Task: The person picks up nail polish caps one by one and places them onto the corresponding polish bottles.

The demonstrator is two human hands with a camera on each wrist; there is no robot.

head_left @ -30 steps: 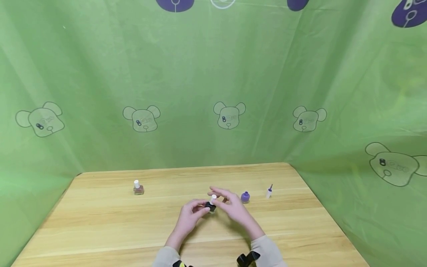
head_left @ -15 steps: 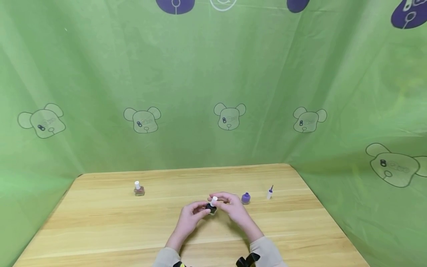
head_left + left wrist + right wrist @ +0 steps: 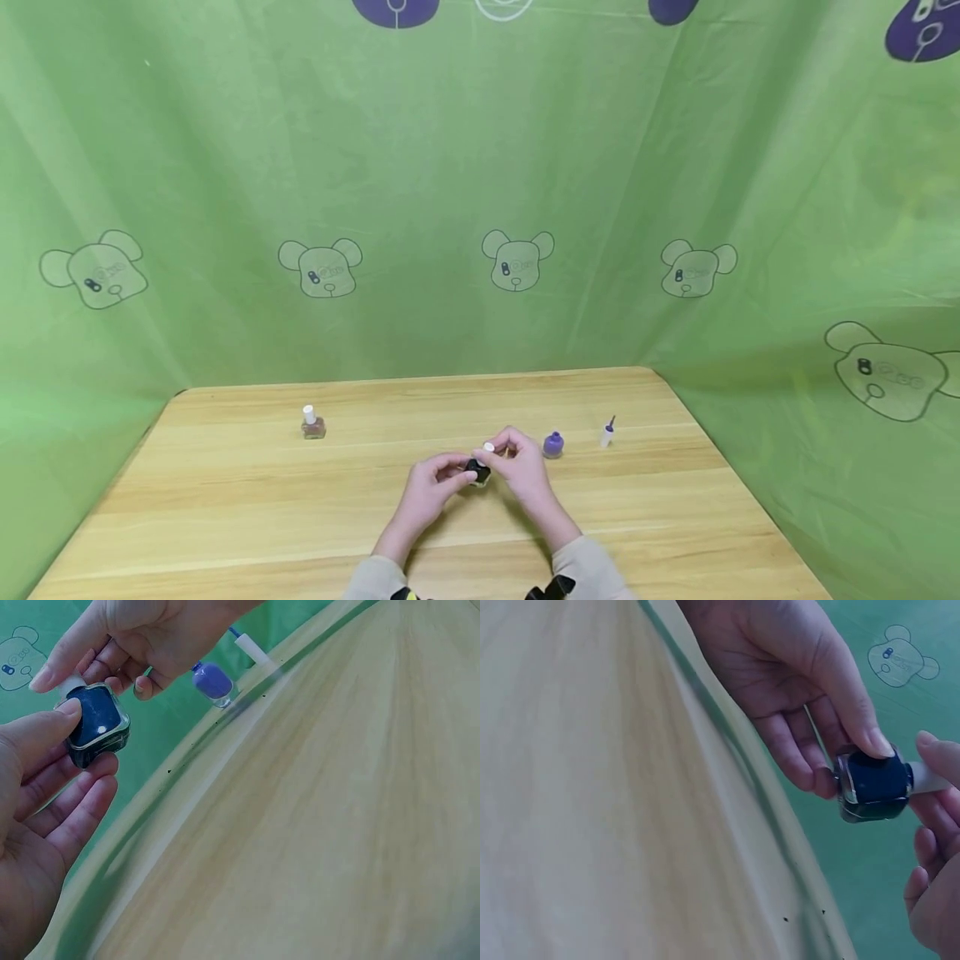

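Note:
My left hand [image 3: 429, 492] grips a dark nail polish bottle [image 3: 96, 724] by its squarish glass body, thumb on one flat side and fingers beneath. My right hand [image 3: 522, 473] pinches the bottle's white cap [image 3: 926, 778] between thumb and fingers. The cap sits against the bottle's neck; whether it is loose cannot be told. In the head view the bottle is tilted, its cap leaning to the right, and the fingers partly cover both.
Right of the hands stands an uncapped purple polish bottle [image 3: 552, 446]. Beyond it a white cap with a purple brush [image 3: 608, 432] stands brush upward. A capped brownish-pink polish bottle [image 3: 313, 427] is at the left on the wooden table [image 3: 247, 500]. Green curtains [image 3: 420, 325] surround the table.
My right fingers have shifted on the white cap and now curl more closely round it. The dark bottle has moved slightly right and toward me. The left hand keeps its grip.

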